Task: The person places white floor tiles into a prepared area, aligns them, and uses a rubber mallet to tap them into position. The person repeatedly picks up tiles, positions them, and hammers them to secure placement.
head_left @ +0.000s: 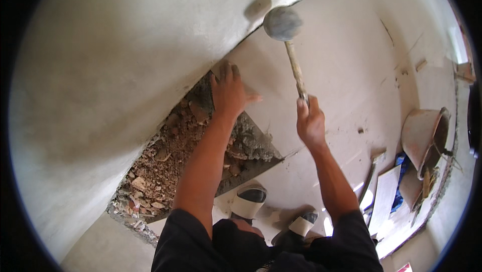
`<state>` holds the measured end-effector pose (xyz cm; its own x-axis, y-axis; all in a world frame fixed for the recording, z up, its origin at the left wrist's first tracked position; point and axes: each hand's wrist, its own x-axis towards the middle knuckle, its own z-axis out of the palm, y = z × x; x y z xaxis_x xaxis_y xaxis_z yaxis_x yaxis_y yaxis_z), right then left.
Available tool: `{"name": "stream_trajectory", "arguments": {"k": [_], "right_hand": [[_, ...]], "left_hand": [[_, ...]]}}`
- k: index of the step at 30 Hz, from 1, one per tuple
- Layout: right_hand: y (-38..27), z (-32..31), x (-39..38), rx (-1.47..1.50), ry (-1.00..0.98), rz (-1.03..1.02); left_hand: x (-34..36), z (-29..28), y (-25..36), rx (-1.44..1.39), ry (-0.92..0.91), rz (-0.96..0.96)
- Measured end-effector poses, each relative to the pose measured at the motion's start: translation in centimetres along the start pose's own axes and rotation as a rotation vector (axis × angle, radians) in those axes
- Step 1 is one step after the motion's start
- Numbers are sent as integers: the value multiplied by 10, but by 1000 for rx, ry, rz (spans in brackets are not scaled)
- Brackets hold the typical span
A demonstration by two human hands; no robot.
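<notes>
My right hand (311, 124) grips the wooden handle of a mallet (283, 23) with a round grey head. The mallet is raised, its head toward the wall and slightly blurred. My left hand (231, 91) lies with fingers spread on the corner of a pale floor tile (266, 84), close to the wall. Beneath the tile's near edge, wet grey mortar (253, 144) shows. Left of it, an untiled patch of rubble (165, 164) holds broken bits and loose soil, partly hidden by my left forearm.
A plastered wall (115, 61) runs along the left. At right lie a tipped, dirty bucket (422, 131), a hammer-like tool (374, 164), a cut tile strip (384, 196) and blue cloth or plastic (399, 191). My sandalled feet (251, 196) stand on tile at the rubble's near edge.
</notes>
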<state>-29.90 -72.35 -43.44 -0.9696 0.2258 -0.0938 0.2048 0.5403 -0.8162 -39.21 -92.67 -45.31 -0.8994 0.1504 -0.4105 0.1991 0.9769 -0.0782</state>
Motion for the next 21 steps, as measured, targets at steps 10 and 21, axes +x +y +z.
{"name": "stream_trajectory", "arguments": {"k": [10,21], "right_hand": [[-25,3,1,188,-12,-16],[-23,4,7,130,13,-14]], "left_hand": [[-1,-5,-1,-50,83,13],[1,-6,-5,-58,48,21]]}}
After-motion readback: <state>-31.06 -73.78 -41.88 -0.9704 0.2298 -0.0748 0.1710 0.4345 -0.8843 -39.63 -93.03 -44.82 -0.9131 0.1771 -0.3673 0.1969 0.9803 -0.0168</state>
